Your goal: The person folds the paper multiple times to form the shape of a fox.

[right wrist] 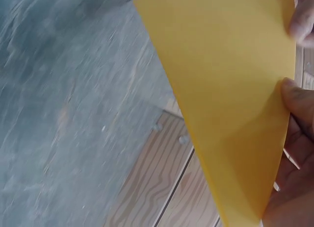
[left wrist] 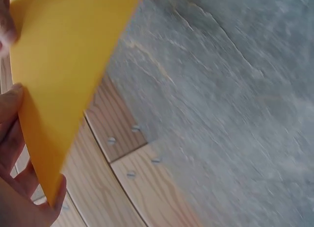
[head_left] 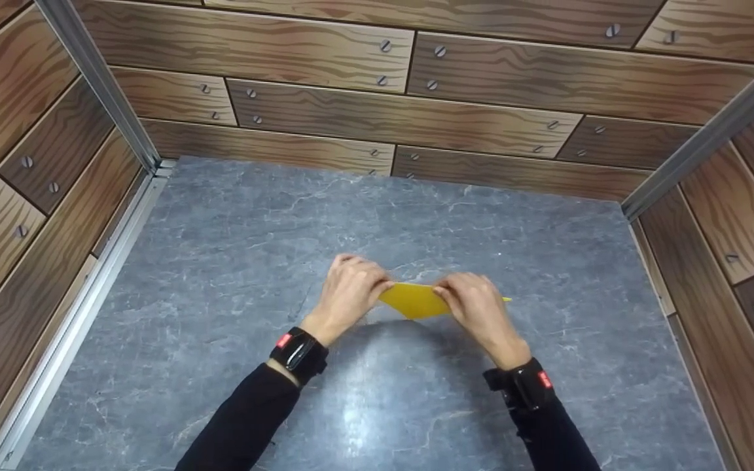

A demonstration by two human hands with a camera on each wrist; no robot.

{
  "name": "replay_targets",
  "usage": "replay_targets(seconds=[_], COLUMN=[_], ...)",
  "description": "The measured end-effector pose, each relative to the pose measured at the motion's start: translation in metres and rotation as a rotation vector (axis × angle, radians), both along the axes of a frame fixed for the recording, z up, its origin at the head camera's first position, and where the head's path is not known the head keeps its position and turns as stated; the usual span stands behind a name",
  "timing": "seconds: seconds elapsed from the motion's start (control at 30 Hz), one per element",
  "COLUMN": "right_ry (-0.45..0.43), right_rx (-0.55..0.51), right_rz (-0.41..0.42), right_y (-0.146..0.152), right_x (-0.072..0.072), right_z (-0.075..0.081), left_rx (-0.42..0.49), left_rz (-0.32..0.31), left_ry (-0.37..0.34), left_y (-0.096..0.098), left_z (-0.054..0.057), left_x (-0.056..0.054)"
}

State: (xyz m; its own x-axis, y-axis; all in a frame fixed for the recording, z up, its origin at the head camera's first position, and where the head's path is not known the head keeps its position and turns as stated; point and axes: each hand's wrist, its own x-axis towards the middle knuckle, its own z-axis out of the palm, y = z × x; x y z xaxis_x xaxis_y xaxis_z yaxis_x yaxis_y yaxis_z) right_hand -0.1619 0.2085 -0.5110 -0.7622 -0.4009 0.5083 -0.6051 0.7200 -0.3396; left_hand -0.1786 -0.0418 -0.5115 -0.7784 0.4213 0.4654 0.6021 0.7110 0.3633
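Both hands hold a yellow sheet of paper (head_left: pixel 414 302) by its far edge, close over the grey marbled surface. My left hand (head_left: pixel 351 286) pinches it near the left corner, and my right hand (head_left: pixel 480 306) pinches it farther right, where a narrow tip pokes out past the fingers. In the left wrist view the paper (left wrist: pixel 59 65) looks like a triangle tapering to a point at the left fingers (left wrist: pixel 11 107). The right wrist view shows the paper (right wrist: pixel 225 75) with a doubled, folded-looking long edge. The right thumb (right wrist: pixel 298 102) presses on its face.
The grey marbled work surface (head_left: pixel 239 261) is bounded by wood-patterned panels (head_left: pixel 324 104) at the back and both sides. Metal rails (head_left: pixel 99 85) run up the corners. A dark band with a device (head_left: pixel 300 353) is on each wrist, over black sleeves.
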Motion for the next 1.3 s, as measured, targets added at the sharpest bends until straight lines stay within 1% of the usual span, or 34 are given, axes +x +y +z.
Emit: replay_targets(seconds=[0.23, 0.4, 0.53, 0.63, 0.87, 1.13, 1.3], right_ry=[-0.032, -0.046, -0.074, -0.090, -0.090, -0.131, -0.123], right_rx=[0.019, 0.031, 0.037, 0.044, 0.044, 0.024, 0.022], right_rz=[-0.023, -0.036, -0.053, -0.058, -0.035, -0.061, -0.047], right_y=[0.009, 0.012, 0.014, 0.014, 0.014, 0.018, 0.018], right_x=[-0.001, -0.002, -0.002, -0.002, -0.005, -0.006, -0.007], right_z=[0.002, 0.003, 0.004, 0.003, 0.003, 0.004, 0.006], left_rx=[0.025, 0.024, 0.012, 0.007, 0.021, 0.033, 0.040], left_rz=[0.015, 0.039, 0.051, 0.058, 0.059, 0.087, 0.084], left_ry=[-0.001, -0.004, -0.010, -0.007, 0.011, 0.030, 0.024], left_y=[-0.017, -0.028, -0.035, -0.038, -0.042, -0.050, -0.054], left_z=[-0.002, -0.004, -0.005, -0.006, -0.006, -0.007, -0.006], left_x=[-0.003, -0.004, -0.005, -0.005, -0.006, -0.008, -0.008])
